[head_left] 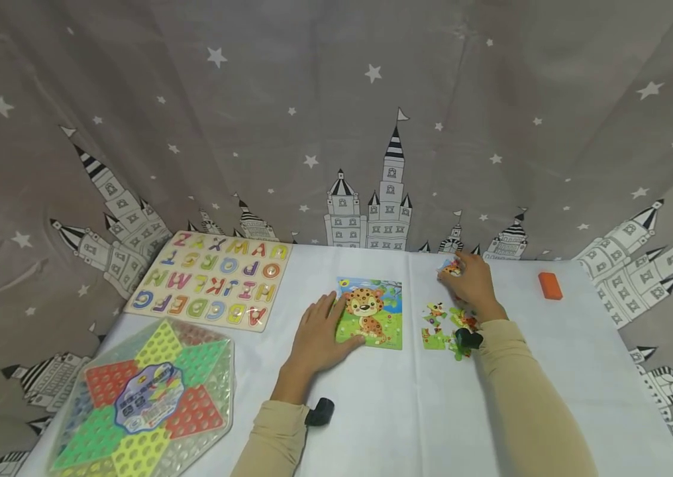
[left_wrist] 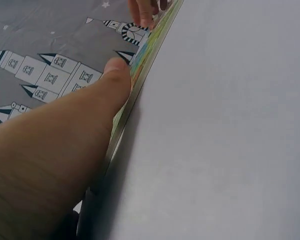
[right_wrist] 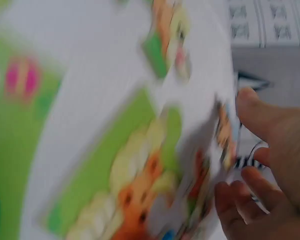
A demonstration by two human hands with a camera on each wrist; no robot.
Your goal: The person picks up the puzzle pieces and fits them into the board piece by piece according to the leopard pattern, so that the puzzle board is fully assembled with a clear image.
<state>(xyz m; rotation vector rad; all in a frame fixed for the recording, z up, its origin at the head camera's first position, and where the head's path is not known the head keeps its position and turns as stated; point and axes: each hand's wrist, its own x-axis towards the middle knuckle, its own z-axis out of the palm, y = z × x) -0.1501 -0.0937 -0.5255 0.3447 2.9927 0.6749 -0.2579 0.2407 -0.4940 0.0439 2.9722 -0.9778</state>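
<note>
Nearby, letters [head_left: 179, 279] in board [head_left: 258, 281]; left fingers [head_left: 322, 313] apart on puzzle [head_left: 372, 324], right fingers [head_left: 466, 264] at piece [head_left: 450, 267], grip unclear

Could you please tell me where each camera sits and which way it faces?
Head: worn on the head, facing forward and down at the table and castle curtain; the left hand, right hand and sleeves show.
Left wrist: worn there, facing along the edge of the leopard board; the left thumb and right fingertips show.
Right wrist: worn there, facing puzzle pieces, blurred; the right thumb and fingers show.
Shared: head and right wrist views both show the right hand and puzzle pieces.
</note>
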